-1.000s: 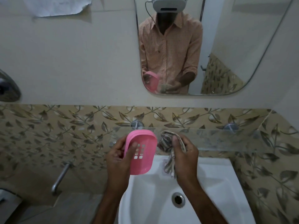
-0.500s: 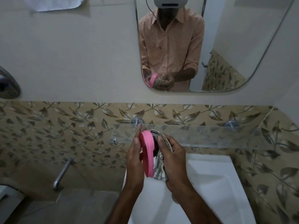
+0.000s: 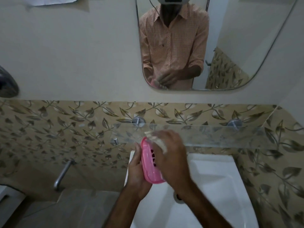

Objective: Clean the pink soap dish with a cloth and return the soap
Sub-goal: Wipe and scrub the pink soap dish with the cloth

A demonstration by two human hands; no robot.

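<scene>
The pink soap dish [image 3: 150, 163], slotted at its bottom, is held on edge over the white sink. My left hand [image 3: 137, 170] grips it from the left side. Pressed into the dish from the right is my right hand [image 3: 172, 158], which holds a pale striped cloth [image 3: 158, 139]; only a blurred strip of cloth shows above the fingers. No soap is in view.
The white sink [image 3: 213, 178] lies below the hands, its drain [image 3: 178, 197] partly behind my right wrist. A glass shelf [image 3: 222, 135] runs along the leaf-patterned tiles just behind the hands. A metal tap [image 3: 62, 175] juts from the wall at left. A mirror [image 3: 230, 38] hangs above.
The dish has tilted and come lower over the sink. My right hand with the cloth has moved from beside the dish into it and is blurred with motion.
</scene>
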